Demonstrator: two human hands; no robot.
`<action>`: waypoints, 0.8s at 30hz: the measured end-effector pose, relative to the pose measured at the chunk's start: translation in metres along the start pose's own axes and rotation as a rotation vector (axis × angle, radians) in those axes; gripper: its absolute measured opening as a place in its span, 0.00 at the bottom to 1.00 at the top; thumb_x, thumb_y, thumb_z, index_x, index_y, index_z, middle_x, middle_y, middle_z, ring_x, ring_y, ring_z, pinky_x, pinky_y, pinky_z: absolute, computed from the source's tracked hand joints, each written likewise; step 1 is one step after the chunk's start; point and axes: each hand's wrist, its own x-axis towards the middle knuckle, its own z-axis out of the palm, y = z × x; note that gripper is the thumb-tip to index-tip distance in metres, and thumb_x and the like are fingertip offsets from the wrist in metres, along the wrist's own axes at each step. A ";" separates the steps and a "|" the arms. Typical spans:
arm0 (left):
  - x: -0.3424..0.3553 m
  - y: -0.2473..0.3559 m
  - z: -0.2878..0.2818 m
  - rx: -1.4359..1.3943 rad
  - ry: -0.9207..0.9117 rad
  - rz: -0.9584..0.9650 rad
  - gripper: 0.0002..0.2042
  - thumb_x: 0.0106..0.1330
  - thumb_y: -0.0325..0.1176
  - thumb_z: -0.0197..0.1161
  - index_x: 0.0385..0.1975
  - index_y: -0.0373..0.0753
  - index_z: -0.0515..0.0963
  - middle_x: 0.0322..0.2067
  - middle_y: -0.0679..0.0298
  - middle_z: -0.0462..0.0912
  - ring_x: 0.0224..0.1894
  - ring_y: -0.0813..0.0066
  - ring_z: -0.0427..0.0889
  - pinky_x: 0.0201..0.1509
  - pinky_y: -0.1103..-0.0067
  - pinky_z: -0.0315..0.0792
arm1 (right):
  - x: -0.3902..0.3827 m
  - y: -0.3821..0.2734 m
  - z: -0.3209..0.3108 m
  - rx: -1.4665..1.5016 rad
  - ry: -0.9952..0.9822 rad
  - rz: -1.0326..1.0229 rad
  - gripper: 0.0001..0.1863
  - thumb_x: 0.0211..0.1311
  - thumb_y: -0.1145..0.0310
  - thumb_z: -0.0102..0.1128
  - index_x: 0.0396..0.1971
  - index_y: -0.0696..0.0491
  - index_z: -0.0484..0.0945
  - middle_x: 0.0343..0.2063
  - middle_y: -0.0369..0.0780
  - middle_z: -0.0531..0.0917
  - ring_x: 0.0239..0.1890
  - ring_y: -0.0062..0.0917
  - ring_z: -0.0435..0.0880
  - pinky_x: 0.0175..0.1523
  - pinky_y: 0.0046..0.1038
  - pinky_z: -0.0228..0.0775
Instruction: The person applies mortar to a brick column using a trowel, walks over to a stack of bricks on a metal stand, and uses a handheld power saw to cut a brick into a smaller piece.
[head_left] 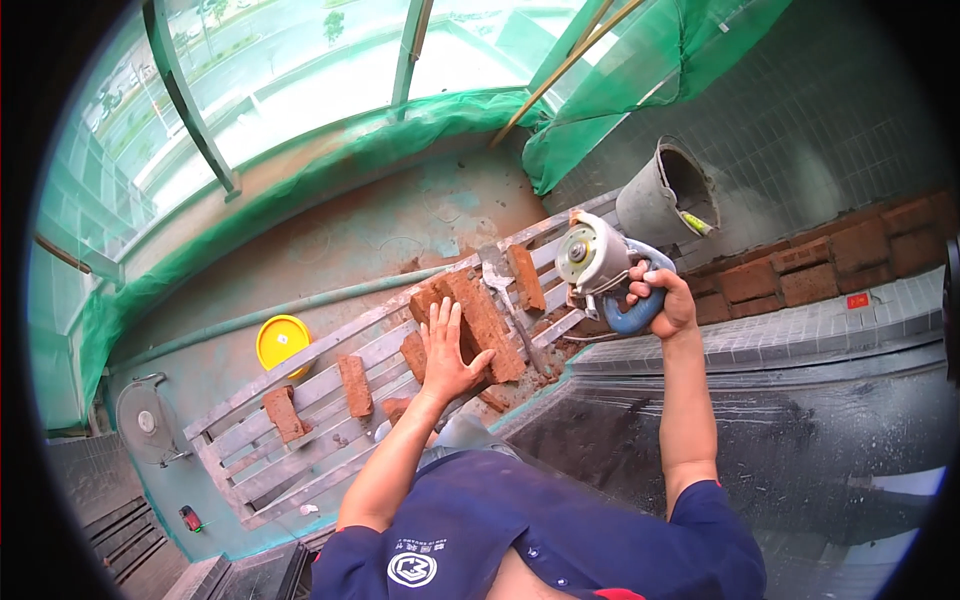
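My right hand (pixel 668 300) is wrapped around the blue looped handle of a handheld disc cutter (pixel 597 255) with a grey round guard. The cutter is held up over the right part of a slatted metal platform (pixel 310 360). My left hand (pixel 450 355) lies with its fingers stretched out on red bricks (pixel 490 325) lying on the platform, their undersides hidden. Just right of these bricks lies a mortar-smeared trowel (pixel 499 280), with another brick piece (pixel 526 278) beside it. Two smaller brick pieces (pixel 355 386) rest on the slats to the left.
A grey bucket (pixel 645 205) stands tilted in view at the platform's far right end. A yellow round lid or pail (pixel 283 342) sits behind the platform. A floor fan (pixel 150 420) is at the left. Laid bricks (pixel 805 285) run along the right; green netting (pixel 600 145) hangs behind.
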 end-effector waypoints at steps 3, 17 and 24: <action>-0.012 0.002 -0.008 0.074 -0.088 0.252 0.52 0.51 0.52 0.71 0.69 0.33 0.49 0.71 0.47 0.44 0.74 0.48 0.41 0.73 0.54 0.39 | -0.007 0.017 0.025 -0.141 0.061 -0.031 0.07 0.49 0.79 0.52 0.30 0.55 0.71 0.26 0.37 0.74 0.21 0.20 0.69 0.30 0.29 0.68; -0.037 0.002 0.003 -0.064 -0.052 0.358 0.46 0.47 0.34 0.73 0.66 0.30 0.54 0.69 0.41 0.47 0.71 0.44 0.51 0.73 0.61 0.52 | 0.005 0.075 0.093 -0.774 -0.057 -0.362 0.05 0.47 0.80 0.53 0.27 0.58 0.72 0.20 0.35 0.74 0.19 0.18 0.72 0.26 0.22 0.67; -0.040 -0.001 0.012 -0.139 -0.002 0.358 0.44 0.46 0.34 0.71 0.65 0.30 0.56 0.69 0.41 0.45 0.68 0.43 0.56 0.71 0.66 0.57 | 0.033 0.088 0.108 -0.904 -0.120 -0.424 0.02 0.49 0.77 0.56 0.25 0.56 0.74 0.19 0.31 0.75 0.20 0.13 0.72 0.26 0.19 0.64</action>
